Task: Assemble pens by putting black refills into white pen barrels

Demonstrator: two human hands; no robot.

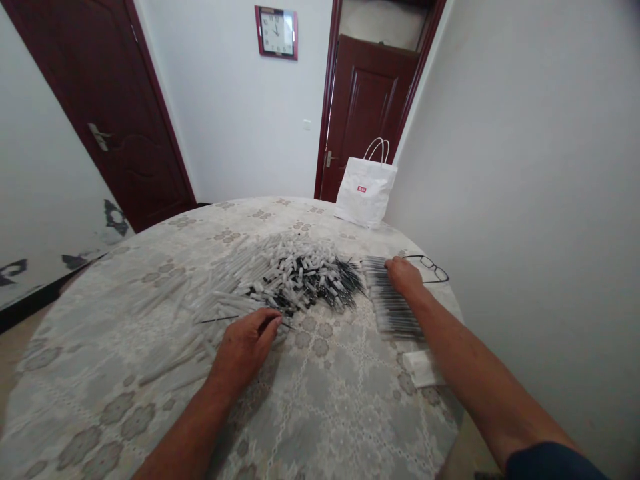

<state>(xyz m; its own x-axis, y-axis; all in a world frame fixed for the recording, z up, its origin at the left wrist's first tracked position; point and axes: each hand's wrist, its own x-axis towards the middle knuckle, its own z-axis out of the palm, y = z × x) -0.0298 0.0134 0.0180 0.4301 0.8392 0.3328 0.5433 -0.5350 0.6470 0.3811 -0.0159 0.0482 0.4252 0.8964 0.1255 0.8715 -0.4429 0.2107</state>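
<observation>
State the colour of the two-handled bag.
White bag with a small red label, seen best in head view.

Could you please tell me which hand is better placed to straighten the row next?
Probably the right hand: it is at the row, while the left hand holds a thin dark rod beside the loose pile.

Head view: I see the left hand (249,339) pinching a thin dark rod (219,321) at the near edge of a pile (300,270) of whitish tubes and dark rods. I note the right hand (404,276) at the far end of a neat row (395,308) of similar sticks; its grip I cannot read. Glasses (434,268) lie just beside it, a white packet (424,369) near the row's close end, a bag (367,193) upright beyond.
</observation>
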